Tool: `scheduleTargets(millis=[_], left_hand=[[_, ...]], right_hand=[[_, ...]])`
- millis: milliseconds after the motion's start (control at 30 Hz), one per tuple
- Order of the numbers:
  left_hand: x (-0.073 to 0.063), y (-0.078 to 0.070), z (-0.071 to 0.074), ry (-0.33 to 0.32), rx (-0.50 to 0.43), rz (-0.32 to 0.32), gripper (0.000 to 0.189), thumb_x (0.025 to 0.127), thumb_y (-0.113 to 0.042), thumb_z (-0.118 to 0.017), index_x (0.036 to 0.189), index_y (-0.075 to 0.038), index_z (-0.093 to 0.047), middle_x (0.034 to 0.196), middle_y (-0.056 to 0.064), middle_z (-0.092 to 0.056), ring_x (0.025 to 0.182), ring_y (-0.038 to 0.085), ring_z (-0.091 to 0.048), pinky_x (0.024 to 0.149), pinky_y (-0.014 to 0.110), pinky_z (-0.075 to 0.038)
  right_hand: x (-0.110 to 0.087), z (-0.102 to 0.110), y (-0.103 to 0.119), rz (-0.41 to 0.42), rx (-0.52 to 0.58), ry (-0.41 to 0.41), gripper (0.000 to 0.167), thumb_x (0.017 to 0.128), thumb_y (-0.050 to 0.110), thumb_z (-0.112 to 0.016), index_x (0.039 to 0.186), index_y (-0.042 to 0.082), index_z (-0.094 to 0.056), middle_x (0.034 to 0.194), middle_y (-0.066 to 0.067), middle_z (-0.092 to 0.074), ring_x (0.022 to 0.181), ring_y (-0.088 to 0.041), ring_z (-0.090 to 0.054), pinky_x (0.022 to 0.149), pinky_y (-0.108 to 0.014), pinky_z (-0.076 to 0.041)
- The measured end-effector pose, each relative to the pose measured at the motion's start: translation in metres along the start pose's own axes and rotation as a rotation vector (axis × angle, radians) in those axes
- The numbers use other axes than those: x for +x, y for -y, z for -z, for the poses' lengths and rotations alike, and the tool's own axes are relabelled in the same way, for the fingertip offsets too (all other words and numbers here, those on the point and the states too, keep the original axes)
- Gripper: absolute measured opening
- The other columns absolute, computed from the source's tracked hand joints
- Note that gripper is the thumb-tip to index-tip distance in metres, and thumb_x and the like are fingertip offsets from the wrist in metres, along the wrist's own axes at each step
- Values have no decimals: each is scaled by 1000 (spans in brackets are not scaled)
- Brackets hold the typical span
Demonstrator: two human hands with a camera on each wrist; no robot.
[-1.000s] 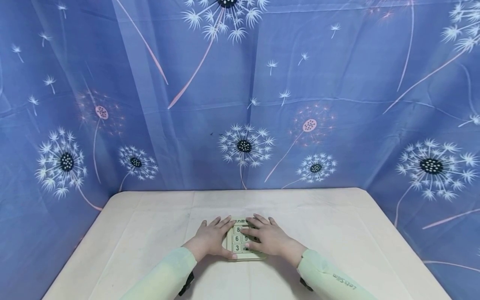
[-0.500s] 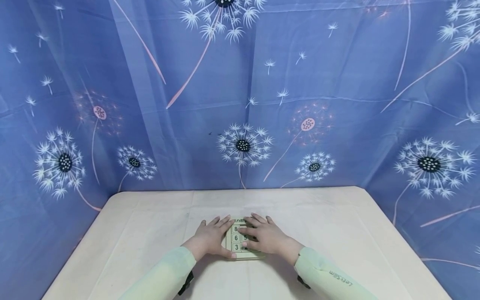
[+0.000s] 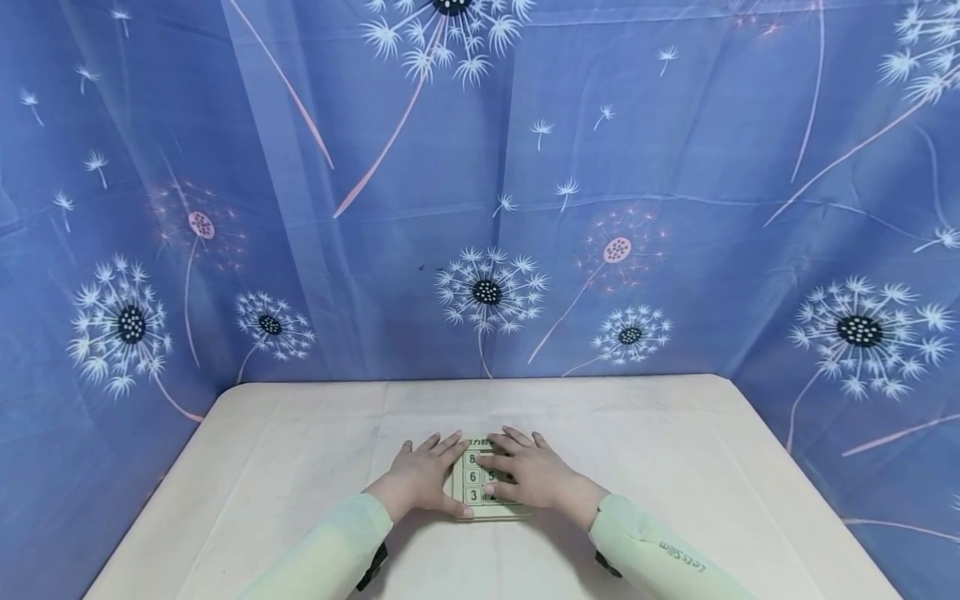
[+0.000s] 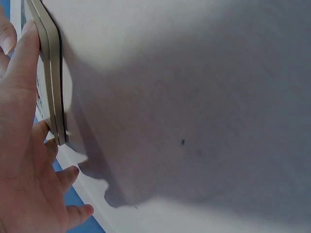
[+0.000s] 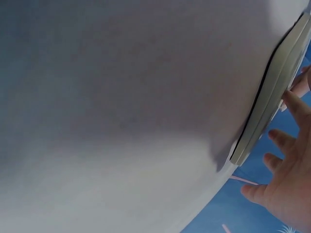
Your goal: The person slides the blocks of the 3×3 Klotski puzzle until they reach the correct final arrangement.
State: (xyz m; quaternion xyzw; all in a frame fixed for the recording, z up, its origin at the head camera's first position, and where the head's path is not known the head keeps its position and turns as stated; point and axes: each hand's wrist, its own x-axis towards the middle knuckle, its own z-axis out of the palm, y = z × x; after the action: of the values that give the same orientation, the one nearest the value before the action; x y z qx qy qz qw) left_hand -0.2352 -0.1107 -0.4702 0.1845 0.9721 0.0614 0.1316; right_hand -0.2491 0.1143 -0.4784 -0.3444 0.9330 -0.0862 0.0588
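A pale green number slide puzzle (image 3: 501,513) lies on the table in the head view, with square number tiles such as the 6 tile (image 3: 472,477). My left hand (image 3: 424,477) holds its left side, thumb at the near corner and index finger at the far corner. In the left wrist view, that thumb (image 4: 26,53) lies along the puzzle's edge. My right hand (image 3: 543,478) is spread over the right half, a fingertip touching the tiles beside the 8 tile (image 3: 472,458). The right-hand tiles are mostly hidden under it.
The pale table (image 3: 315,433) extends around the puzzle on all sides. Behind it and at both sides hangs a blue curtain (image 3: 390,275) with dandelion prints. Both forearms wear light green sleeves (image 3: 637,533).
Over the first half second, the 8 tile shifts slightly left into line with its column, and my right hand moves slightly left too. Since then, both hands look still.
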Motion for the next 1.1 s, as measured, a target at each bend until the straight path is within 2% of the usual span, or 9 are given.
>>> scheduleTargets(millis=[300,667,1100], left_hand=[[0,0,-2,4,-14,-6,111,71,-73,-79,160,-21,-38,170,-2,-33,155,33,-36,123,68,-30],[0,2,-3,-7,-36,-5,112,70,-72,-81,159,-20,-38,169,0,-34,154,35,-36,123,69,-29],[0,2,-2,-14,-41,-4,112,70,-72,-80,159,-20,-39,170,-1,-33,155,34,-36,123,68,-29]], right_hand=[[-4,-1,0,-7,15,8,54,100,55,-56,146,27,-58,162,-11,-44,153,-41,-36,117,-75,-32],[-20,4,-13,-30,30,-33,57,100,54,-56,147,22,-57,160,-15,-46,151,-44,-37,117,-77,-30],[-34,9,-24,-40,16,-31,57,101,53,-53,148,21,-55,161,-16,-45,152,-46,-35,116,-79,-27]])
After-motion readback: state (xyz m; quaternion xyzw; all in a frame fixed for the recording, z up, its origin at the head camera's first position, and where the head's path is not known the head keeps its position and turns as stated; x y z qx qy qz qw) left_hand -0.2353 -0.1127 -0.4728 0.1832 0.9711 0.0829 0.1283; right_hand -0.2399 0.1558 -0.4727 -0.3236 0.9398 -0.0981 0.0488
